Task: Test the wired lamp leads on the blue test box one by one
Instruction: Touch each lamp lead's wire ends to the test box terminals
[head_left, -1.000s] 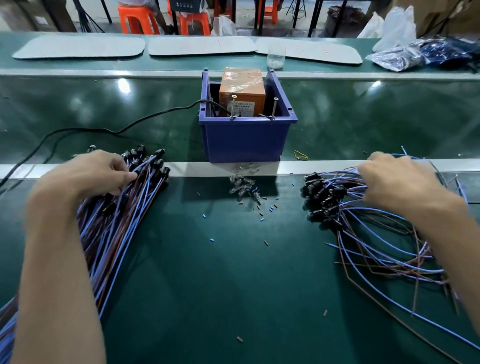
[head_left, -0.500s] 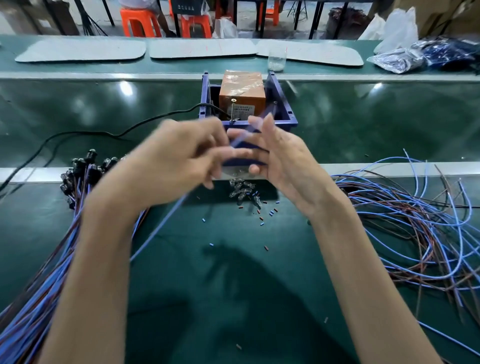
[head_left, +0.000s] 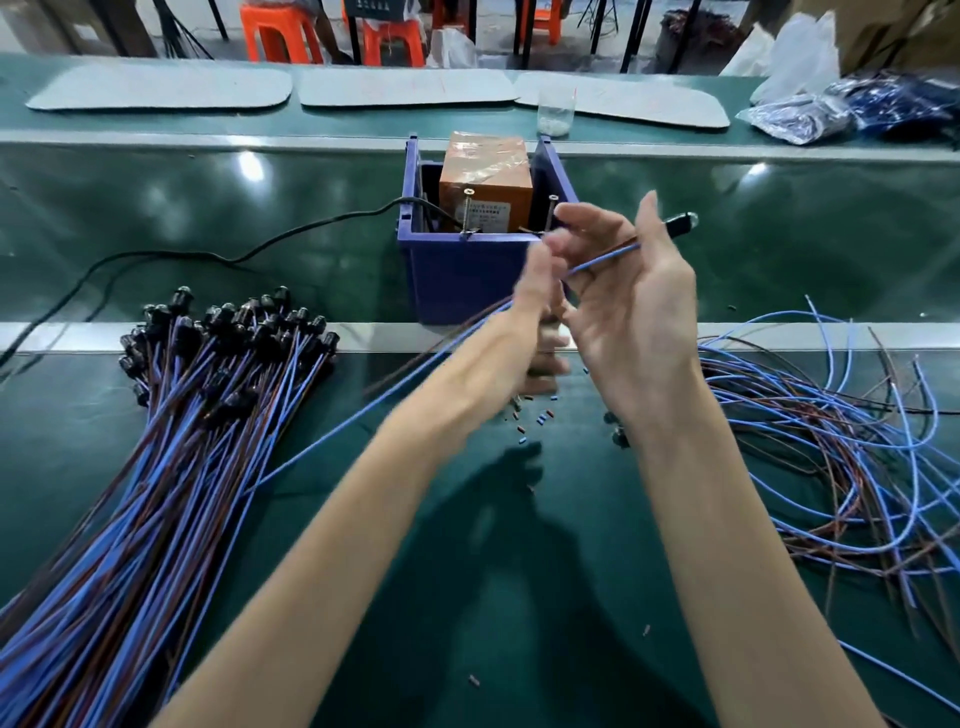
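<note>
The blue test box (head_left: 467, 283) stands at the centre with an orange-brown unit (head_left: 485, 174) inside and two upright screws (head_left: 469, 213) on its front rim. Just in front of it, my right hand (head_left: 634, 312) is raised palm toward me and holds one lamp lead (head_left: 605, 258). Its black lamp head (head_left: 681, 224) sticks out past my thumb. My left hand (head_left: 540, 291), blurred by motion, grips the same lead's blue and brown wires lower down. The blue wire trails down-left across the table.
A neat bundle of leads with black heads (head_left: 208, 405) lies on the left, a loose tangle of leads (head_left: 841, 447) on the right. A black power cable (head_left: 208, 255) runs left from the box. Insulation scraps (head_left: 535, 415) litter the mat. A plastic cup (head_left: 555, 111) stands behind.
My hands left the two piles, came together in front of the box with one lead, and the right hand has turned palm toward me, lamp head pointing right.
</note>
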